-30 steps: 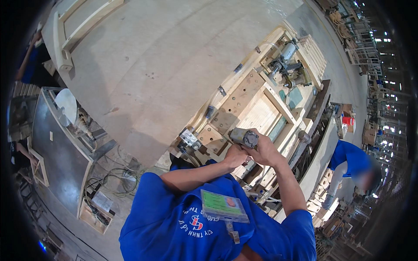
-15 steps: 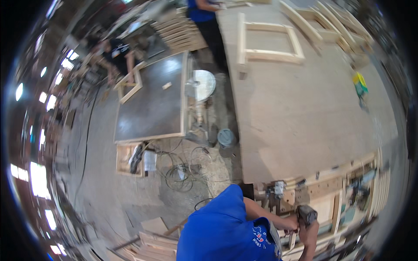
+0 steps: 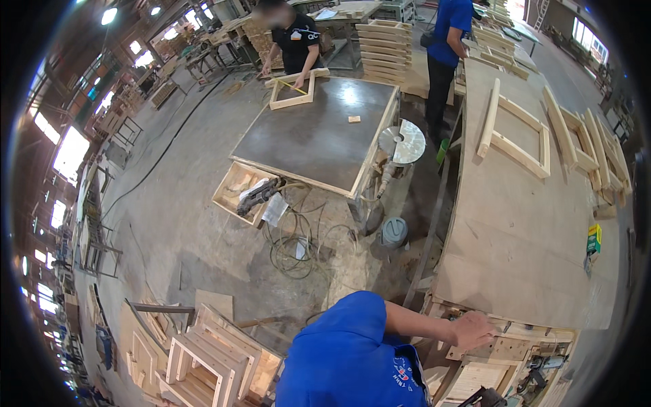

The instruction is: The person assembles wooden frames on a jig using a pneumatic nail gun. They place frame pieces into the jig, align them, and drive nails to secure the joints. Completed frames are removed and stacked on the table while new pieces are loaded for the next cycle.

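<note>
My left hand reaches out over a pale wooden work fixture at the near edge of the big table. Its fingers bend down toward the wood, smeared and partly hidden, so whether they grip anything does not show. A dark tool, cut off by the lower edge, lies below that hand. My right hand is out of sight. Metal toggle clamps sit on the fixture to the right, beside framed wooden panels.
The large tabletop carries wooden frames and a green-yellow box. Left of it are a grey bucket, coiled hoses and a dark-topped table. Frames pile at lower left; two people work farther back.
My view has swung, so the room sits lower in it. My left hand has left the dark tool and stretched to the fixture's far side; my right hand has dropped out of view.
</note>
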Available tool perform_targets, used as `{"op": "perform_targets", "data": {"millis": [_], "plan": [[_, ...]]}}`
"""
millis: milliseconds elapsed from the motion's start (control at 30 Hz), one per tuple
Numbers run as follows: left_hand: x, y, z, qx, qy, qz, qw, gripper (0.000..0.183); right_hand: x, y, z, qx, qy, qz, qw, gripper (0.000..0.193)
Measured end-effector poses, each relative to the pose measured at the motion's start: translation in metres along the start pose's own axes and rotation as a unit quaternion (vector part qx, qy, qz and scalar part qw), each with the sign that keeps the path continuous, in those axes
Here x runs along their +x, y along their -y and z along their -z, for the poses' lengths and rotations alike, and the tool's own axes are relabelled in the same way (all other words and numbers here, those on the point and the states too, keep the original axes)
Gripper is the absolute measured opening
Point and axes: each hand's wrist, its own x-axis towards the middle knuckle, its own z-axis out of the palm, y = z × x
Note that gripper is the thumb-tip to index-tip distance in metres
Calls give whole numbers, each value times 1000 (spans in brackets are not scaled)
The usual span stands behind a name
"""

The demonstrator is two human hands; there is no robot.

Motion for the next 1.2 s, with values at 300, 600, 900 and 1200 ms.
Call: {"op": "perform_targets", "data": {"millis": [300, 600, 900, 1200], "plan": [[-48, -15, -16, -51, 91, -19, 994, 17, -74, -6, 12, 30, -102, -75, 992, 44], [-30, -8, -5, 105, 183, -227, 951, 19, -150, -40, 30, -51, -290, -141, 945, 71], [-41, -55, -85, 89, 388, -294, 869, 36, -246, -84, 64, -162, -414, -317, 838, 52], [-53, -30, -144, 174, 510, -300, 787, 39, -297, -205, 51, -244, -429, -468, 733, 59]]}}
